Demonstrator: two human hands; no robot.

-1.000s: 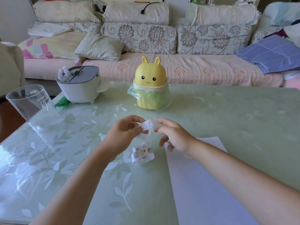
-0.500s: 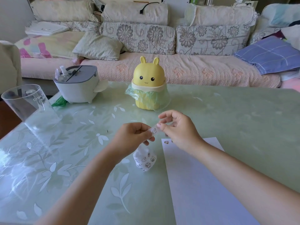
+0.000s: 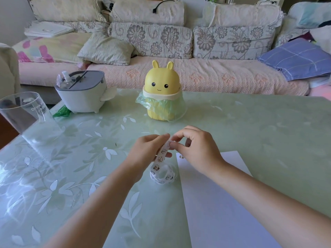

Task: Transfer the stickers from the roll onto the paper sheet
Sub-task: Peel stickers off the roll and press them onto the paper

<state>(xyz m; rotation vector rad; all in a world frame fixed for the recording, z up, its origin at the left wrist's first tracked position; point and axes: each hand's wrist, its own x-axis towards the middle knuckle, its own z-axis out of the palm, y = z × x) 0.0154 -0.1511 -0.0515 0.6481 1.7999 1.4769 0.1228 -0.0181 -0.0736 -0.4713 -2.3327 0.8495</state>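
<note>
Progress is slight by the look of it: one small sticker (image 3: 181, 156) sits at the near-left corner of the paper sheet (image 3: 223, 203), and the rest of the sheet that shows is bare, while the roll (image 3: 163, 173) lying on the table (image 3: 268, 126) just left of the sheet still carries many printed figures. I judge the task to be at its start, with a second sticker now being worked loose and nearly all the transferring left to do. The left hand (image 3: 148, 151) pinches the sticker strip (image 3: 163, 151) between thumb and fingers, holding it up above the roll; the right hand (image 3: 197, 149) has its thumb and forefinger curled in and nipped on the top end of that strip, the other fingers bent loosely. Whether a sticker has already come free of the backing is too small to tell. Against the frame half a second earlier, both hands stay in much the same place over the table, just beyond the sheet's far-left corner, but the strip now runs longer and steeper, from the pinch down to the roll, with several more figures on show where before only a short piece lay between the fingertips. The single sticker on the sheet has not shifted, and the yellow rabbit bin (image 3: 162, 92) and clear cup (image 3: 23, 113) stand as before.
</note>
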